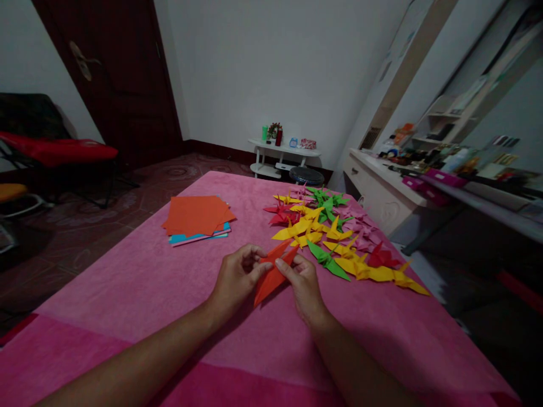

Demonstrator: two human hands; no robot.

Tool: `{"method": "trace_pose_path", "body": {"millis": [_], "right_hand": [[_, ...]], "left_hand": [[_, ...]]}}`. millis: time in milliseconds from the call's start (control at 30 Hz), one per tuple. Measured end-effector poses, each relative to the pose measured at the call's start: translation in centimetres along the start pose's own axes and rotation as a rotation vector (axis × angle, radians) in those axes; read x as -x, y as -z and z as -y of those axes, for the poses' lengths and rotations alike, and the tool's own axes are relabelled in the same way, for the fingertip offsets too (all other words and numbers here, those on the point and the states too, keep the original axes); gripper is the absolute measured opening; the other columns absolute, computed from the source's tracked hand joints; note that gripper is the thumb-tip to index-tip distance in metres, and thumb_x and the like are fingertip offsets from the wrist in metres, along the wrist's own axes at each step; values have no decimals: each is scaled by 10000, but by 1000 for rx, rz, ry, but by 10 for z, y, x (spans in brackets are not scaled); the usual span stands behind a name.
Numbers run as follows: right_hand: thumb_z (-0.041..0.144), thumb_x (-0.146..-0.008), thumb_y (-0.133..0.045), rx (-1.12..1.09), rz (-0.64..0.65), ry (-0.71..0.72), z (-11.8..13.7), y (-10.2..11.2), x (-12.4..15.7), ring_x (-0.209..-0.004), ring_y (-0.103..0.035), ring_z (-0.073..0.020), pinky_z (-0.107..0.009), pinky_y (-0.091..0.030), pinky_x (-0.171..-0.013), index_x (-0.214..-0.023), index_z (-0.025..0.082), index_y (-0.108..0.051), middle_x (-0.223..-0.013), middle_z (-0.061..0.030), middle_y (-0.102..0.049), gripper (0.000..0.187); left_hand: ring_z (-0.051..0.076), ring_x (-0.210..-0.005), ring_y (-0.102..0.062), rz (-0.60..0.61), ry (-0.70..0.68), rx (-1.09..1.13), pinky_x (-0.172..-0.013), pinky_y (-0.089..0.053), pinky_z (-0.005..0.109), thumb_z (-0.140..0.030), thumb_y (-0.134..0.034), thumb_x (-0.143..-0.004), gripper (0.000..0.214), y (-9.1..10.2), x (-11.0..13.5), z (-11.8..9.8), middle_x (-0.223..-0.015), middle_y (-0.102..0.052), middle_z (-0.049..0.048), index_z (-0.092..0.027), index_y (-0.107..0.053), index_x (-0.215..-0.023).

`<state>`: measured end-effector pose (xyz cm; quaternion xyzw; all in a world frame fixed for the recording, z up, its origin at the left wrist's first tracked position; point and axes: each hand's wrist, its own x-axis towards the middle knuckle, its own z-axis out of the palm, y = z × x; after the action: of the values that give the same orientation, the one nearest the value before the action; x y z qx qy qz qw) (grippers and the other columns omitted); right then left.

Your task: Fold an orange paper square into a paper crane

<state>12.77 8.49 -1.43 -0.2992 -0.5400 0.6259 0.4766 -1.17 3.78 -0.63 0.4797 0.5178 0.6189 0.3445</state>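
A folded piece of orange origami paper (270, 284) is held just above the pink table cover, its long point toward me and two narrow points on the far side. My left hand (241, 271) pinches its left side between thumb and fingers. On the right side, my right hand (300, 278) grips it with the thumb on top and the fingers partly hidden behind. Beyond and to the right lie several folded paper cranes: a green crane (326, 260) nearest my right hand, yellow cranes (358, 267), a red crane (382, 257) and pink ones (363, 232).
A stack of square paper sheets (197, 215), orange on top with blue and pink below, lies at the table's left. The pink-covered table (139, 282) spans the foreground. A white shelf (265, 167) stands by the far wall, a cluttered dresser (377, 192) at right, a red-draped chair (59, 152) at left.
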Motion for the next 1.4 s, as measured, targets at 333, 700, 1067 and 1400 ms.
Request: {"method": "trace_pose_path", "body": {"millis": [333,700,1067,1400], "right_hand": [[276,-708,-717,98,-82,73,4,-5,3,-659,-591,-155,-264,-480,-630,-714,177,-680,-709,-8,-666,106],[328,-728,-708,109,-71,51,2,-4,2,-698,-610,-169,-268,-489,-630,-819,170,-684,-791,-25,-691,184],[297,-687,-754,106,-112,26,-3,-1,2,-636,-582,-145,-254,-466,-604,-767,166,-679,-723,-1,-664,171],[291,-678,-757,95,-88,-4,1,-5,3,-704,-625,-169,-287,-500,-672,-819,175,-706,-787,-29,-698,189]], "left_hand": [[126,-603,-562,-47,134,118,-598,-454,232,-258,-751,-670,150,0,-2,-2,-680,-657,22,-143,-672,-724],[159,-639,-576,2,-22,-155,-617,-436,250,-214,-671,-719,103,2,-1,-16,-654,-655,32,-161,-688,-632],[134,-607,-554,40,-41,-263,-591,-416,226,-197,-595,-779,129,1,0,-9,-638,-636,14,-157,-631,-662],[102,-525,-500,76,-106,-300,-522,-343,189,-192,-567,-820,85,4,1,-9,-593,-585,-43,-190,-523,-893]]}}
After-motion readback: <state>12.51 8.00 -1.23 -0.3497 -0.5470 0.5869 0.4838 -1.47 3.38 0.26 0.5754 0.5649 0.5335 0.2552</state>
